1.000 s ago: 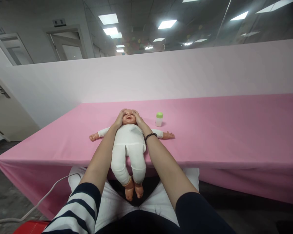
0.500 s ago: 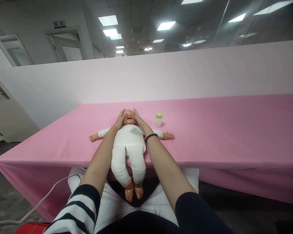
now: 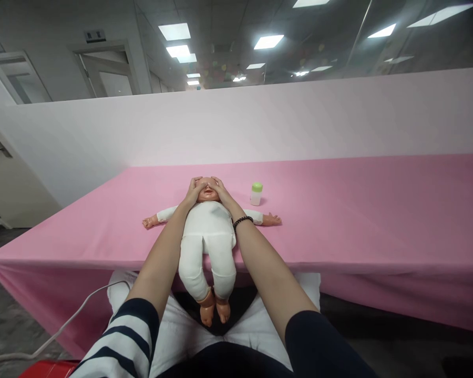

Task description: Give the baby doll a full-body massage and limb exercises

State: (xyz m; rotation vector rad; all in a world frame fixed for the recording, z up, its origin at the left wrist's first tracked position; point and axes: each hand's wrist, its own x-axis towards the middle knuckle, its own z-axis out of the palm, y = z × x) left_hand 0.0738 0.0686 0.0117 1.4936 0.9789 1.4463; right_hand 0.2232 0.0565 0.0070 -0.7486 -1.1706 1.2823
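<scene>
A baby doll (image 3: 208, 226) in a white cloth suit lies on its back on the pink-covered table (image 3: 339, 210), arms spread, its legs hanging past the front edge. My left hand (image 3: 194, 192) is wrapped round the left side of the doll's head, thumb on its face. On the other side of the head lies my right hand (image 3: 221, 193), its thumb also on the face; a dark beaded bracelet (image 3: 242, 221) circles that wrist. Both thumbs cover the doll's eye area, and its mouth shows below them.
Right of the doll's head stands a small bottle (image 3: 256, 194) with a green cap. A low white wall (image 3: 236, 126) rises behind the table. A pale cable (image 3: 74, 317) and a red object (image 3: 47, 369) are at lower left.
My fingers have come down and inward over the top of the doll's head, and my thumbs have moved closer together on its face.
</scene>
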